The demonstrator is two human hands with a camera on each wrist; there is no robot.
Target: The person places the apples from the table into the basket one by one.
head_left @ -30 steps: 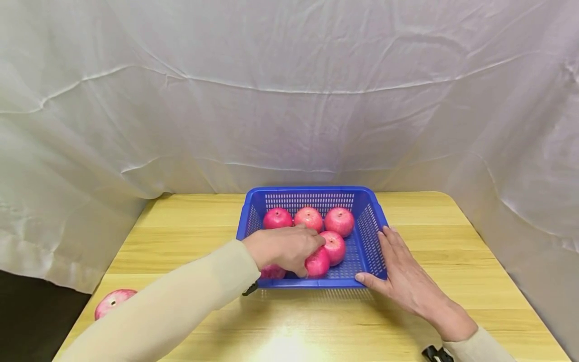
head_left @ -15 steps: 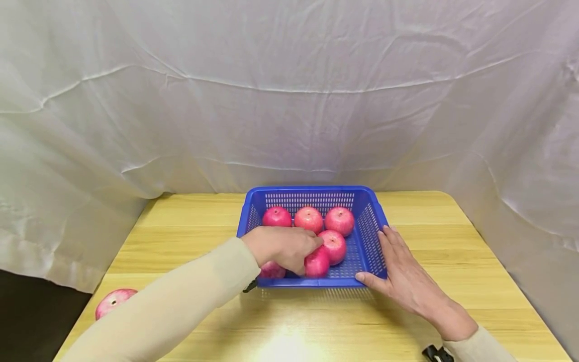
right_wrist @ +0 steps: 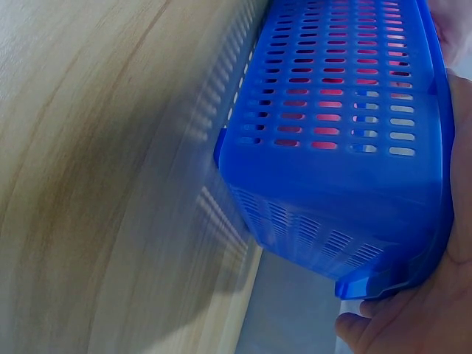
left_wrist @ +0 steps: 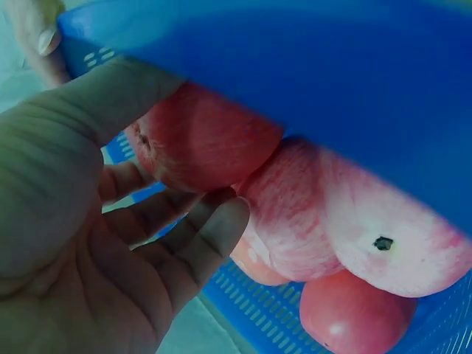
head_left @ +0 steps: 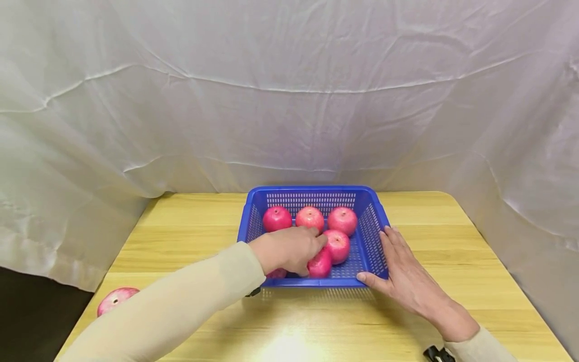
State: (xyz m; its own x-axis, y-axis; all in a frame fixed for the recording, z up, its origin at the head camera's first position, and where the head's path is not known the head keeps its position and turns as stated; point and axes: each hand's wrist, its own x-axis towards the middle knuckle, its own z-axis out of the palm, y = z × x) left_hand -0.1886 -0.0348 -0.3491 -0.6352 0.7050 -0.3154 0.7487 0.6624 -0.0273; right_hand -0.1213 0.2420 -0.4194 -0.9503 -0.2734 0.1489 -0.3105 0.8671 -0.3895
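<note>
A blue plastic basket (head_left: 312, 283) with slotted walls holds several red apples. My left hand (head_left: 291, 250) reaches over its front left and grips an apple (head_left: 320, 264) near the front wall. In the left wrist view, the thumb lies on one side of that apple (left_wrist: 210, 140) and the fingers bend behind it. Beside it, to the right, sits another apple (head_left: 337, 246). Part of a front-left apple (head_left: 277, 273) shows under the left wrist. At the front right corner, my right hand (head_left: 407, 276) rests on the basket rim, fingers fairly straight along the right side, thumb on the front edge.
A lone apple (head_left: 115, 300) lies on the wooden table (head_left: 457, 271) at the left, partly hidden by the left sleeve. Three apples line the basket's back, including a left one (head_left: 277, 218). A pale cloth (head_left: 289, 100) hangs behind the table.
My left hand and the apple it holds have shifted slightly to the right, and the neighbouring apples on the right have moved a little too. The right hand stays at the basket's corner.
</note>
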